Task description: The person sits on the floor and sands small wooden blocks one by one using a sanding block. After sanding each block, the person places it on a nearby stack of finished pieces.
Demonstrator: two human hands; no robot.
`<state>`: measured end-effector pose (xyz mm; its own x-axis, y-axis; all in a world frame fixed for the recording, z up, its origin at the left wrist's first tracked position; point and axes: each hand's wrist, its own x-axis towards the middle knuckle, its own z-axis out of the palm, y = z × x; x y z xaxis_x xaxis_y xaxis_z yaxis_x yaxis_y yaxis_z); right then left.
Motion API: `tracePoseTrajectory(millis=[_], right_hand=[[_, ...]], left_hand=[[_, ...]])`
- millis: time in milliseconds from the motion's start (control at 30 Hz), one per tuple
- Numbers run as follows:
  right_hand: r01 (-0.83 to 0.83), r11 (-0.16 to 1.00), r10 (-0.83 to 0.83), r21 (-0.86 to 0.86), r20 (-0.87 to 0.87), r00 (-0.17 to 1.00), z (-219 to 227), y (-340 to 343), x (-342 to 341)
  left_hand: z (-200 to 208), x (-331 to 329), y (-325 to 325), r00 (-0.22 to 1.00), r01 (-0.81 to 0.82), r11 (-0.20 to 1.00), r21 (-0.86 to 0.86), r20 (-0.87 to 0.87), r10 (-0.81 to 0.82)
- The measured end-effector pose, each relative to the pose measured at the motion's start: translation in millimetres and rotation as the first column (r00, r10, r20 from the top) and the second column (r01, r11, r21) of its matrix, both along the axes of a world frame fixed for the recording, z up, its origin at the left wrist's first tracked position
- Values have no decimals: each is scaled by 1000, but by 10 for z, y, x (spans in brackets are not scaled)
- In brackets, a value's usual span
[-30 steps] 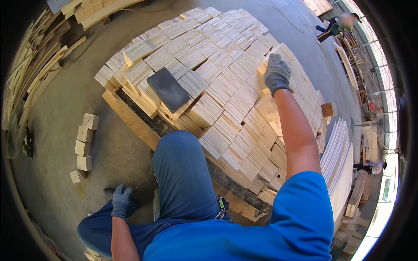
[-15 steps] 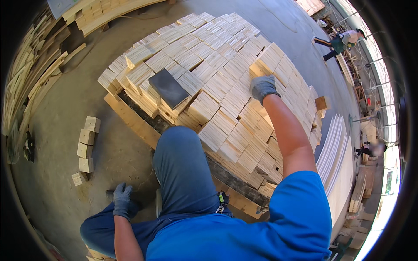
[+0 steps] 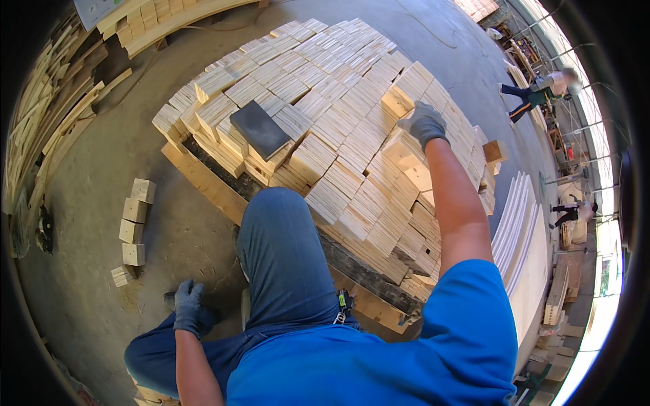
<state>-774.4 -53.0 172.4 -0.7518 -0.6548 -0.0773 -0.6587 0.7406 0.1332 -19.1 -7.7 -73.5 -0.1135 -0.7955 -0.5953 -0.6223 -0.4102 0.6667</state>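
My right hand (image 3: pixel 424 124), in a grey glove, reaches over a large stack of pale wooden blocks (image 3: pixel 342 139). Its thumb and fingers are apart, touching the top near two raised groups. One raised wooden block (image 3: pixel 398 101) stands just beyond the fingertips; another group of wooden blocks (image 3: pixel 402 154) is directly below the palm, partly hidden by it. Low at the left, my gloved left hand (image 3: pixel 188 306) hangs beside my bent leg, fingers loosely apart and nothing visible in them. A dark flat rectangular object (image 3: pixel 260 130) lies on the stack's near left part.
Beneath the stack is a wooden pallet (image 3: pixel 200 177). Several loose blocks (image 3: pixel 133 231) form a row on the floor to the left. Long wood strips (image 3: pixel 47 108) are piled at far left, pale boards (image 3: pixel 518 247) at right. A person (image 3: pixel 539 95) walks at far right.
My right hand has shifted slightly right and away, its thumb and fingers now more apart. The raised blocks below it show more. My left hand stays put. The person at far right has moved.
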Motion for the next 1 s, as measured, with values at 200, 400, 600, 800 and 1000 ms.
tracePoseTrajectory(millis=[200, 400, 600, 800, 1000], right_hand=[[-61, 997, 69, -37, 313, 947, -150, 54, -652], [-200, 972, 150, 125, 328, 933, -64, 218, -1067], [-228, 956, 170, 185, 287, 943, -13, 166, -877], [-224, 968, 173, 116, 339, 925, 42, 138, -793], [-239, 960, 172, 149, 362, 916, -11, 186, -1006]], left_hand=[[-178, 86, 46, 999, 40, 995, -90, 23, -38], [-76, -11, 19, 1000, 22, 998, -53, 10, -21], [-89, -40, 26, 1000, 25, 999, -25, 11, -24], [-181, 10, -3, 997, 70, 997, -24, 38, -69], [48, -175, -51, 999, 35, 999, 34, 7, -35]])
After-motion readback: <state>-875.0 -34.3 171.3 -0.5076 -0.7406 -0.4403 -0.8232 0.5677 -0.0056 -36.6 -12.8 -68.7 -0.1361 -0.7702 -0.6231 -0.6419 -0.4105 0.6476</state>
